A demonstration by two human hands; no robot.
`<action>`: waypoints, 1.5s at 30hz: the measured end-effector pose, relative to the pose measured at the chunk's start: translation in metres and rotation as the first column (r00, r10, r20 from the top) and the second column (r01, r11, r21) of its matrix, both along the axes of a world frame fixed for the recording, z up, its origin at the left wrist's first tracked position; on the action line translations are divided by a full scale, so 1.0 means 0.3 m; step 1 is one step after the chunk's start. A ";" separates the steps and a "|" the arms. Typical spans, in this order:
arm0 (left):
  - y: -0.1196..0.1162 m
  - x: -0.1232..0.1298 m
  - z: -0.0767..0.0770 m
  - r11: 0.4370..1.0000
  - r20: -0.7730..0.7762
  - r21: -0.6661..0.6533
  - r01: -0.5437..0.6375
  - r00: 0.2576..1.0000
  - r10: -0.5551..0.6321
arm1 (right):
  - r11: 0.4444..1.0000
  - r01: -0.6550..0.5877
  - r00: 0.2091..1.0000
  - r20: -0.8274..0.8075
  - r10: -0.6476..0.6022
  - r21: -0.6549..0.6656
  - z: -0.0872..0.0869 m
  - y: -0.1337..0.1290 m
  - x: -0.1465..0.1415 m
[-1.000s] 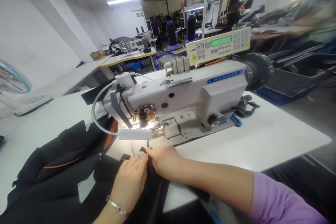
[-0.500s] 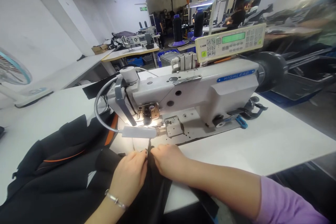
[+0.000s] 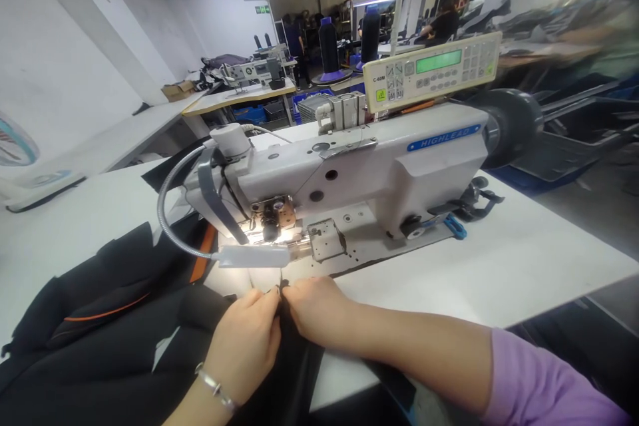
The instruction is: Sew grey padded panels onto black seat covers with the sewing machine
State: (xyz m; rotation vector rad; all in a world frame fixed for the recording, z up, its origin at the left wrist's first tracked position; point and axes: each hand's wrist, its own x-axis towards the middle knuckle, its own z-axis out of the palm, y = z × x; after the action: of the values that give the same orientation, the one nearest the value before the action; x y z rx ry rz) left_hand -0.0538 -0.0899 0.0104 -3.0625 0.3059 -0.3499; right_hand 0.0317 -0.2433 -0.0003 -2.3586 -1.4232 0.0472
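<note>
Black fabric [image 3: 292, 359] runs up between my two hands on the near side of the sewing machine [image 3: 349, 166]. My left hand [image 3: 249, 329], with a silver bracelet at the wrist, is closed and pinches the fabric's edge. Close beside it, my right hand [image 3: 317, 306] is closed on the same fabric, its fingers curled under. Both hands are just in front of the lit needle area [image 3: 272, 223], partly covered by a grey lamp [image 3: 254, 256]. More of the black material, with an orange line, spreads over the table to the left. My fingertips are partly hidden.
A control panel [image 3: 434, 73] stands above the machine, with black thread cones [image 3: 328, 50] behind it. The white tabletop [image 3: 439, 289] extends to the right. At far left is a fan [image 3: 17, 143]. Other people work in the background.
The view has shifted slightly, so the machine appears a little further left. Both hands keep hold of the fabric in nearly the same place.
</note>
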 end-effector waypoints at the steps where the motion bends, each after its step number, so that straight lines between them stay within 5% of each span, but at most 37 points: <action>1: 0.003 0.000 -0.004 1.000 0.013 0.001 0.007 1.000 -0.007 | 1.000 -0.003 1.000 0.004 0.003 -0.005 0.001 0.001 0.003; 16: 0.098 0.113 -0.033 0.977 0.215 -0.036 0.211 0.956 -0.198 | 0.988 0.145 0.987 0.060 -0.148 0.054 -0.086 0.070 0.047; 25: 0.171 0.172 -0.049 0.949 0.276 -0.022 0.313 0.915 -0.295 | 0.977 0.211 0.977 0.009 -0.211 0.018 -0.081 0.104 0.056; 31: 0.165 0.167 -0.052 0.971 0.257 0.020 0.240 0.937 -0.237 | 0.977 0.212 0.977 0.018 -0.212 0.027 -0.028 0.067 0.062; 35: 0.163 0.170 -0.026 0.986 0.137 -0.071 0.148 0.981 -0.137 | 0.981 0.192 0.980 -0.040 -0.194 -0.040 0.011 0.032 0.075; 41: 0.160 0.206 0.039 0.973 -0.067 -0.229 -0.025 0.998 0.010 | 0.986 0.163 0.985 -0.048 -0.164 -0.027 0.005 0.025 0.074; 45: 0.098 0.192 0.026 0.981 -0.074 -0.184 -0.069 0.996 0.056 | 0.986 0.168 0.985 -0.037 -0.168 -0.014 -0.005 0.026 0.072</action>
State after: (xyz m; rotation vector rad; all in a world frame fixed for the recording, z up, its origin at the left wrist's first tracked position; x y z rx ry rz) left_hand 0.0039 -0.0605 0.0181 -3.2646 0.1894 -0.2859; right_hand 0.0532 -0.2355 -0.0018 -2.4640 -1.2052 0.0534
